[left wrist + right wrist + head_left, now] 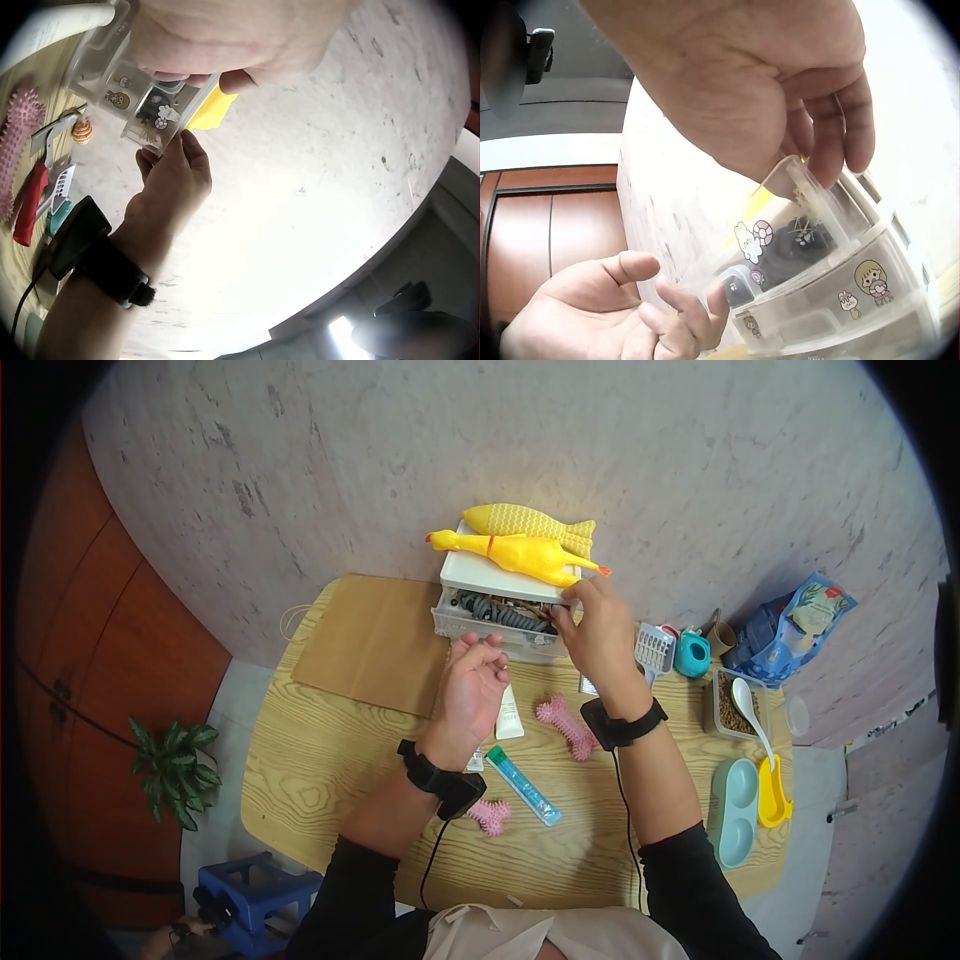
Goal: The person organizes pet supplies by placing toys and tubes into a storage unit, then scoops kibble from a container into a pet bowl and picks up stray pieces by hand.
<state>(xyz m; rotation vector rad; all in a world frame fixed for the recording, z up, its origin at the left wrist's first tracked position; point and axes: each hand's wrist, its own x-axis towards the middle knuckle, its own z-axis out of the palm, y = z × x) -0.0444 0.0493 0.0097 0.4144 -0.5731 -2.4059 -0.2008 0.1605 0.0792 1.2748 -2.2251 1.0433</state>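
While pulled open, drawer (505, 618) in right grip (597, 632)

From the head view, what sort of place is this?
Probably a home-style room set up with pet supplies: a light wooden table against a grey plastered wall, a clear tub of brown pet kibble, a pale green double pet bowl and a yellow rubber chicken toy.

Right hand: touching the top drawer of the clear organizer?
Touching. In the right wrist view the right hand has its fingers curled over the front edge of the pulled-out top drawer; the head view agrees.
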